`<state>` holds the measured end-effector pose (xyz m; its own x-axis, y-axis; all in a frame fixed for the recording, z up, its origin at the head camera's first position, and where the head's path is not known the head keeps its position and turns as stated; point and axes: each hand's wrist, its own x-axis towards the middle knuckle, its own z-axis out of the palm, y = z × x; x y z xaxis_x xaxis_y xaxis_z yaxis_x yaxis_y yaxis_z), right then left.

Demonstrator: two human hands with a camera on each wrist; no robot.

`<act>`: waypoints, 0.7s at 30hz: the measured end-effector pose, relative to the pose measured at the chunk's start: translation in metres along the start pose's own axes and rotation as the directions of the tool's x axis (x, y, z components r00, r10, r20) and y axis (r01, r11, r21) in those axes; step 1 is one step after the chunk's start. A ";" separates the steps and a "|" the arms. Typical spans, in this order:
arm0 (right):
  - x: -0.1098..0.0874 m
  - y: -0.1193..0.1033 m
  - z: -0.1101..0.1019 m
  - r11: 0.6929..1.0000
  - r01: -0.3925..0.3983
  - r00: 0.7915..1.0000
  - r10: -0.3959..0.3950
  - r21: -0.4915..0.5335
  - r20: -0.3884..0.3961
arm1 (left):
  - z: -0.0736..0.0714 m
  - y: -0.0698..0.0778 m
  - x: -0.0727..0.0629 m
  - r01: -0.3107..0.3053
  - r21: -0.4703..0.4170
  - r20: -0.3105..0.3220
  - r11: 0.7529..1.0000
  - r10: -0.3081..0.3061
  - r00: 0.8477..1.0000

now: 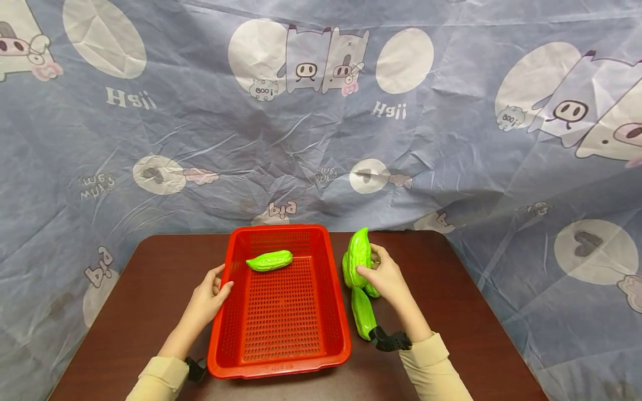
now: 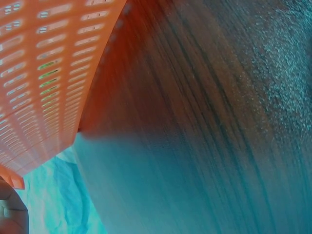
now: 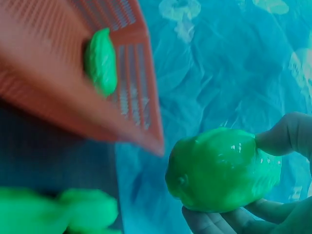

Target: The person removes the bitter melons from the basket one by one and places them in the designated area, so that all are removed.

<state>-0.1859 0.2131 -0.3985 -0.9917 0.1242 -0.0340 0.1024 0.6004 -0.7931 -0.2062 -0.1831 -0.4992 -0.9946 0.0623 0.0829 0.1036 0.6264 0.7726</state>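
Note:
My right hand holds a bright green bitter melon right of the red plastic basket. In the right wrist view, the thumb lies on one side of this bitter melon and the fingers on the other. More bitter melons lie on the table below that hand, partly hidden by it and by the held one. Another bitter melon lies inside the basket, toward its far end. At the basket's left side, my left hand grips the rim, with its thumb over the edge.
Underneath is a dark brown wooden table. A blue-grey cloth with cartoon pigs hangs just behind and beside it. The basket's slotted side wall fills the upper left of the left wrist view. A black wrist strap sits at my right cuff.

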 end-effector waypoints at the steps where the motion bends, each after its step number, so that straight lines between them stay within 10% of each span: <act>1: -0.002 0.006 -0.003 1.000 -0.010 1.000 0.010 -0.017 -0.004 | 0.000 0.000 0.000 0.000 -0.001 0.001 1.000 0.000 1.000; 21: -0.027 0.096 -0.011 0.965 -0.086 0.990 0.110 -0.247 0.086 | -0.001 -0.001 -0.001 0.001 -0.014 0.007 1.000 -0.001 1.000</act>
<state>-0.1486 0.2757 -0.4670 -0.9774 0.1215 -0.1730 0.2034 0.7636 -0.6128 -0.2053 -0.1844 -0.4989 -0.9947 0.0674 0.0779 0.1029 0.6153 0.7816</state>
